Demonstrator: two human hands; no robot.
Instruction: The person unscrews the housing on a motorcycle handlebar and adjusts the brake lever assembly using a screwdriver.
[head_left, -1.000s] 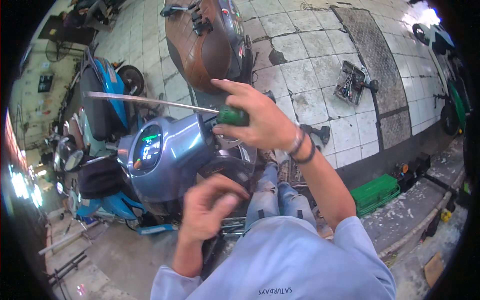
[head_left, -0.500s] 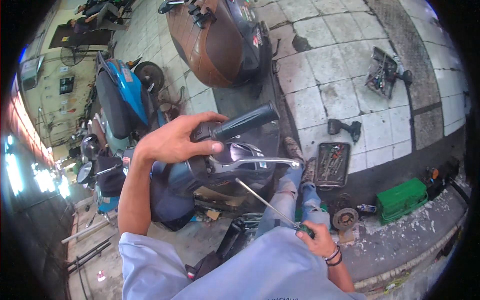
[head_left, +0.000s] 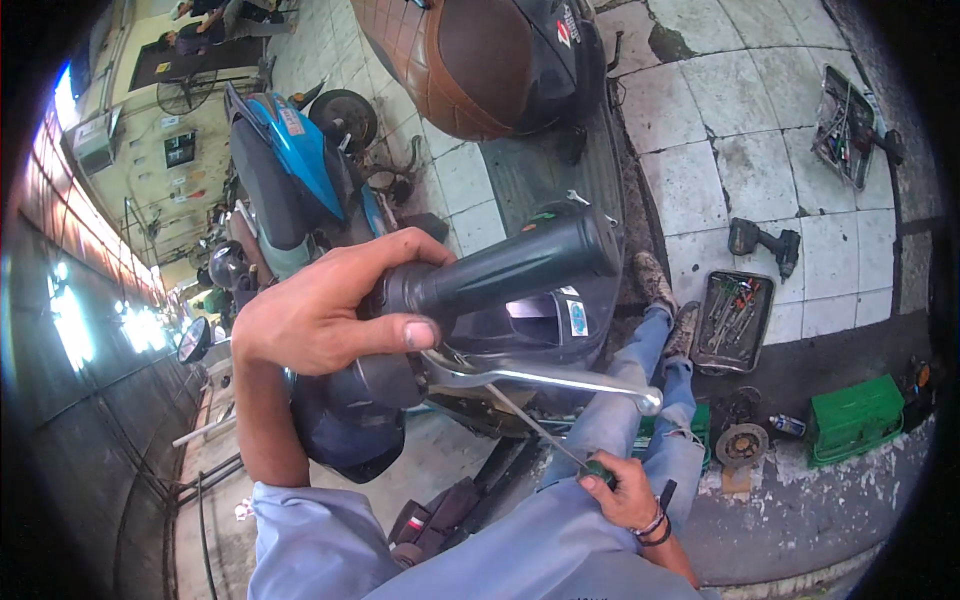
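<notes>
My left hand (head_left: 325, 305) is wrapped round the inner end of a scooter's handlebar, at the switch housing. From there the black rubber grip (head_left: 530, 262) points out to the right. A silver brake lever (head_left: 570, 380) runs below the grip, ending in a round knob. Lower down, my right hand (head_left: 630, 497) is closed on the green handle of a screwdriver (head_left: 535, 428). Its long thin shaft slants up to the left, and its tip is hidden at the lever. The dark scooter body (head_left: 345, 425) lies beneath my left forearm.
The scooter's brown and black seat (head_left: 480, 70) is at the top. A blue scooter (head_left: 290, 170) stands to the left. On the tiled floor to the right are a cordless drill (head_left: 765, 245), a tray of tools (head_left: 735, 320), another tool tray (head_left: 845, 130) and a green box (head_left: 855, 420).
The view has shifted, so the handlebar looks larger and closer, and the floor items sit farther right. The screwdriver tip, visible below the lever before, is now hidden at it. Both hands keep their holds.
</notes>
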